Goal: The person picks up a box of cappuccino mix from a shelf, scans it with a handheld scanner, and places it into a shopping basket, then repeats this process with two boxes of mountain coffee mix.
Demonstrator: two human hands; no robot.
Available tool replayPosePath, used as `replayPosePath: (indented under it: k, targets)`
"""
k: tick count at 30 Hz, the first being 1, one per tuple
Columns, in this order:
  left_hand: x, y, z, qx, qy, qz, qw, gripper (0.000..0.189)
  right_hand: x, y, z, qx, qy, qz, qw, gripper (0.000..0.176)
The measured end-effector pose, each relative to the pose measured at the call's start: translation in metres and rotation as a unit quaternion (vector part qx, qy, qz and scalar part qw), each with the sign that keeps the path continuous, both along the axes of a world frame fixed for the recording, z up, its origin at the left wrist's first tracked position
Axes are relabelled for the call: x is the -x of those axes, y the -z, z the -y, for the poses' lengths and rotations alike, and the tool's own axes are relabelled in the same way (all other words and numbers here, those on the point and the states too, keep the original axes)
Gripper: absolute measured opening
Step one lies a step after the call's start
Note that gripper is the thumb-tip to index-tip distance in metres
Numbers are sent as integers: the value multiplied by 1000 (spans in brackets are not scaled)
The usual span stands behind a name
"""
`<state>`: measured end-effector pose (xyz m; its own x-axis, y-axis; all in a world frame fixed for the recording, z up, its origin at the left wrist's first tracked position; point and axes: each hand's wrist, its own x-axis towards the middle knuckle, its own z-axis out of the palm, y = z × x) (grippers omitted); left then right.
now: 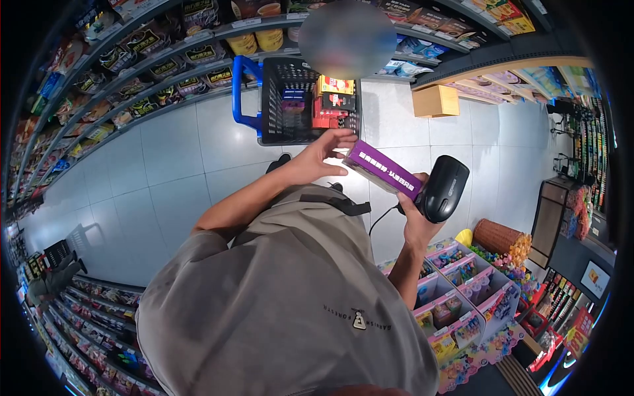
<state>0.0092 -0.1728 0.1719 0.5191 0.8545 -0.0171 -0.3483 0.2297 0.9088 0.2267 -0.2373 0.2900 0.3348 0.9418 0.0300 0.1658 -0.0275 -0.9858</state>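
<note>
Head view showed the left hand [322,157] pinching one end of a purple box [383,170], held in the air near a black basket [290,99]. The right hand [415,214] was closed around a black scanner [446,188]. The box looked light, stiff and slick, best gripped across its narrow sides.

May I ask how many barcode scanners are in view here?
1: the black scanner is in the right hand, next to the purple box that the left hand holds. Others may be hidden.
</note>
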Motion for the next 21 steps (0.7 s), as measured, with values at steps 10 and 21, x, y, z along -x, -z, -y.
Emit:
replayPosePath:
  k: [10, 21]
  targets:
    - [36, 6, -7, 33, 42, -119, 991, 40, 33, 16, -32, 72, -41, 27, 996, 44]
    - [73, -22, -57, -139, -25, -267, 953, 52, 54, 49, -78, 98, -90, -9, 991, 42]
